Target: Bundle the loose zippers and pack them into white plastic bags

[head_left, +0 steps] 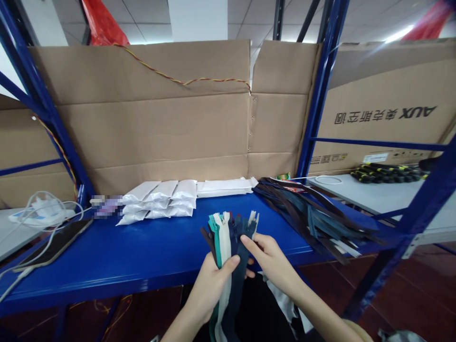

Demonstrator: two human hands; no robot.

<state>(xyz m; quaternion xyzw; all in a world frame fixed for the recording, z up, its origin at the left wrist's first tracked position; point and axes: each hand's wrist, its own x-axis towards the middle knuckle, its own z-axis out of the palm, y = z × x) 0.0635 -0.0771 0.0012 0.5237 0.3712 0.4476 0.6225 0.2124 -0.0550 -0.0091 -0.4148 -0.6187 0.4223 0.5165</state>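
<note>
A fanned bunch of zippers (224, 242) in green, white, dark navy and brown stands upright in front of me, over the near edge of the blue shelf. My left hand (213, 280) is wrapped round the bunch from the left, its thumb across the white and navy strips. My right hand (267, 256) pinches the upper end of a dark blue-grey zipper on the right side, thumb in front. Light-coloured zipper ends stick up behind that thumb. The lower tapes hang down toward my lap.
Stacked white packets (160, 199) and flat white bags (224, 186) line the back of the blue shelf (149, 251). A pile of dark loose zippers (309, 213) lies at right. At left are a phone-like black slab (53, 242) and white cables (46, 204). Cardboard (171, 118) walls the back.
</note>
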